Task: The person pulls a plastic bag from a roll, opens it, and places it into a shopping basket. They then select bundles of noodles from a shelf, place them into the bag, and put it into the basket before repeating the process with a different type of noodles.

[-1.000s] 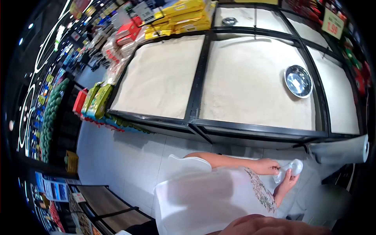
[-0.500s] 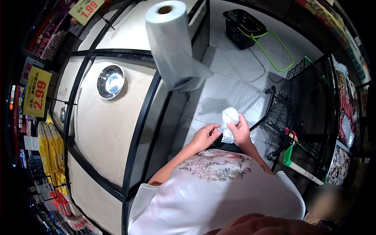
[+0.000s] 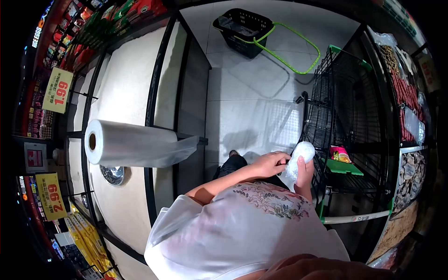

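My right hand [image 3: 304, 171] grips a small clear plastic bag [image 3: 293, 171] with a white, rounded bulge at its top. What makes up the white contents is too small to tell. Just left of the bag, my left hand [image 3: 271, 164] has its fingers curled together in a pinch, close against the bag's side. Anything between those fingertips is hidden. A roll of clear plastic bags [image 3: 133, 143] extends over the bin edge to the left, its loose end hanging toward the aisle.
White-filled bins [image 3: 125, 79] with black frames line the left, with a metal bowl [image 3: 113, 174] partly behind the roll. A black shopping cart [image 3: 347, 105] stands close on the right, holding a pink-and-yellow packet [image 3: 339, 154]. A black basket [image 3: 240, 35] with a green handle sits on the floor ahead.
The view has turned, so the bag roll and bowl appear farther left and the cart nearer. Both hands have shifted right toward the cart, with the bag still in my right hand.
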Tool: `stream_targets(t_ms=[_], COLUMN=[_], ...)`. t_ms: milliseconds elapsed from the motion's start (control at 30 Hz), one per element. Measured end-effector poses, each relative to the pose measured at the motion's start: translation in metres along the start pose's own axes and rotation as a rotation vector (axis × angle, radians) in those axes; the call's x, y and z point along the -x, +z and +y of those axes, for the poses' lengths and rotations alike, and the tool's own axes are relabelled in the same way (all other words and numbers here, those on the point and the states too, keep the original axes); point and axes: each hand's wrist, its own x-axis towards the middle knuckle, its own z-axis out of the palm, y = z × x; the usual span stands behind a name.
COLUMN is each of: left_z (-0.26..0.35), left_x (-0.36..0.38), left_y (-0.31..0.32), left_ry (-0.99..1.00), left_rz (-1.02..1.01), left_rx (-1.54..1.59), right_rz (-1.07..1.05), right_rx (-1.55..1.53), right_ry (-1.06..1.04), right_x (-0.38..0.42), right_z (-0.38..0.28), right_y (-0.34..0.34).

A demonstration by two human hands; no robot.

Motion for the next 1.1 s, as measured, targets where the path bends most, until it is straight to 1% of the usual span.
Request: stream_targets(t_ms=[33, 67, 133, 200, 233, 267, 333, 367, 400, 433, 467, 500, 533, 567, 600, 667, 733, 800, 833, 933, 967, 1000, 1067, 1100], left_z=[-0.004, -0.009, -0.024, -0.030, -0.030, -0.037, -0.043, -0.047, -0.046, -0.049, -0.058, -0.066, -0.081, -0.093, -0.100, -0.120, -0.137, -0.155, -0.163, -0.181, -0.185, -0.189, -0.199, -0.203], left_x=[-0.010, -0.021, -0.045, -0.069, -0.080, -0.091, -0.116, -0.124, -0.130, -0.134, -0.139, -0.143, -0.146, -0.145, -0.139, -0.122, -0.098, -0.073, -0.061, -0.039, -0.037, -0.037, -0.042, -0.048], left_y=[-0.005, -0.010, -0.023, -0.048, -0.065, -0.081, -0.125, -0.149, -0.177, -0.206, -0.236, -0.266, -0.298, -0.330, -0.360, -0.414, -0.454, -0.478, -0.486, -0.494, -0.496, -0.498, -0.502, -0.507], left_ry=[-0.034, -0.068, -0.064, -0.045, 0.008, 0.021, 0.098, 0.128, 0.127, 0.177, 0.159, 0.140, 0.181, 0.168, 0.107, 0.005, -0.077, -0.240, -0.282, -0.395, -0.442, -0.450, -0.568, -0.558], left_rz=[-0.069, -0.136, -0.224, -0.290, -0.305, -0.308, -0.300, -0.260, -0.185, -0.069, 0.027, 0.170, 0.325, 0.473, 0.601, 0.851, 1.033, 1.132, 1.162, 1.241, 1.268, 1.280, 1.324, 1.342], left_rx=[0.003, 0.008, 0.058, 0.004, -0.062, -0.064, -0.191, -0.241, -0.292, -0.294, -0.307, -0.346, -0.432, -0.521, -0.610, -0.757, -0.795, -0.855, -0.877, -0.900, -0.900, -0.895, -0.844, -0.848], right_rz=[0.049, 0.160, 0.361, 0.355, 0.363, 0.368, 0.361, 0.334, 0.345, 0.266, 0.183, 0.129, 0.077, -0.020, -0.020, -0.136, -0.164, -0.211, -0.265, -0.348, -0.361, -0.372, -0.441, -0.472], right_rx=[0.007, -0.060, -0.093, -0.161, -0.160, -0.159, -0.141, -0.138, -0.127, -0.139, -0.150, -0.102, -0.056, 0.019, 0.019, 0.086, 0.067, 0.031, 0.014, -0.007, 0.041, 0.050, 0.050, 0.051], right_ry=[0.062, 0.139, 0.165, 0.150, 0.151, 0.138, 0.126, 0.092, 0.146, 0.149, 0.146, 0.149, 0.152, 0.116, 0.125, 0.144, 0.190, 0.366, 0.411, 0.507, 0.505, 0.505, 0.589, 0.572], right_x=[-0.003, -0.007, -0.027, -0.051, -0.065, -0.080, -0.121, -0.142, -0.161, -0.180, -0.200, -0.216, -0.231, -0.246, -0.258, -0.279, -0.303, -0.327, -0.338, -0.374, -0.389, -0.405, -0.437, -0.454], right_z=[0.001, -0.001, 0.008, 0.013, 0.015, 0.017, 0.017, 0.016, 0.009, 0.006, 0.004, -0.002, -0.008, -0.006, -0.007, -0.010, -0.001, 0.015, 0.019, 0.025, 0.036, 0.039, 0.043, 0.042], right_y=[-0.004, -0.003, -0.005, -0.003, 0.003, 0.013, 0.044, 0.063, 0.087, 0.109, 0.130, 0.154, 0.176, 0.190, 0.204, 0.231, 0.248, 0.261, 0.269, 0.301, 0.310, 0.321, 0.342, 0.353])
